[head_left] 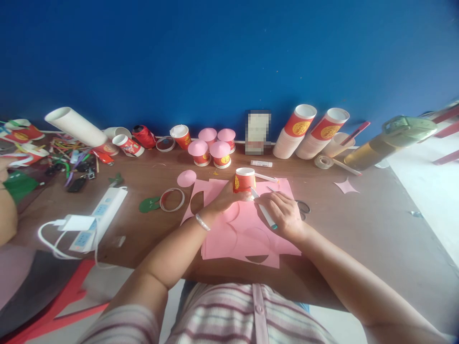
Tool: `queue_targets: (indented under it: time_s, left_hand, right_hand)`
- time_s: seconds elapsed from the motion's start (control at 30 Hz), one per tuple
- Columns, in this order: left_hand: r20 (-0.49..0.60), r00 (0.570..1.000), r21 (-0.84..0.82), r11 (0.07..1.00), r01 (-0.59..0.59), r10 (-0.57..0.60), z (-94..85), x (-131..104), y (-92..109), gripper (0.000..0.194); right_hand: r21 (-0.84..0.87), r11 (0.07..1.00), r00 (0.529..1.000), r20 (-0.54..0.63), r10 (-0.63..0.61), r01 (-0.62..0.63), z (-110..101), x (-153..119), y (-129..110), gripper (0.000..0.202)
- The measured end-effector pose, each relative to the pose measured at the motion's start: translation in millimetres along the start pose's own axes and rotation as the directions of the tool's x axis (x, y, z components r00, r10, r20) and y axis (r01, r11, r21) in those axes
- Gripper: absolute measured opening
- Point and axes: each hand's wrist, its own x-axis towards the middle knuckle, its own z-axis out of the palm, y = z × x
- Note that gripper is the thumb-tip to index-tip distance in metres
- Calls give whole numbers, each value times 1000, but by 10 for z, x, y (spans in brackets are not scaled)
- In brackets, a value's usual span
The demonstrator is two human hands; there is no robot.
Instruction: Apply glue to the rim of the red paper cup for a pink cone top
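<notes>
A red paper cup (245, 180) with a white rim and yellow print stands upright over pink paper sheets (247, 241). My left hand (226, 195) is closed round the left side of the cup. Beside its lower right side, my right hand (283, 212) holds a white craft knife (266, 213) with a green end, the tip pointing up and left at the cup. Whether the tip touches the cup is hard to tell. Black-handled scissors (304, 207) lie partly under the right hand. Round cut lines and cut-out gaps show in the pink sheets.
Several red cups with pink cone tops (220, 149) stand behind, near a glue stick (261, 164). Tall cup stacks (296, 131) and a bottle (389, 141) are at the back right. A power strip (98, 220) and tape roll (172, 199) lie left; a person's arm (7, 210) shows far left.
</notes>
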Motion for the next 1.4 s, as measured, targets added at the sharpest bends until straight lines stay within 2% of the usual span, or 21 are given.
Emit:
queue_targets:
  time_s: [0.23, 0.43, 0.87, 1.1, 1.2, 1.4]
  left_hand:
    - [25, 1000, 5, 1000, -5, 4, 6, -15, 14, 34]
    - [-21, 1000, 63, 998, -1, 3, 46, -54, 67, 36]
    - [18, 993, 208, 971, -116, 115, 47, -24, -43, 48]
    - [-54, 997, 186, 981, -47, 58, 74, -32, 23, 55]
    - [-80, 996, 168, 985, -29, 43, 59, -31, 25, 51]
    - [-38, 998, 136, 989, -50, 55, 27, -26, 12, 42]
  right_hand:
    - [-5, 1000, 999, -40, 17, -17, -17, 4, 10, 27]
    - [0, 1000, 999, -43, -18, 18, -43, 34, -22, 29]
    - [-27, 999, 999, -23, -27, 26, -55, 74, -30, 27]
    - [-16, 1000, 1000, -14, -24, 23, -43, 68, -28, 28]
    - [-16, 1000, 1000, -10, -26, 26, -35, 56, -27, 27]
    - [-24, 999, 1000, 1, -21, 21, -21, 31, -9, 27]
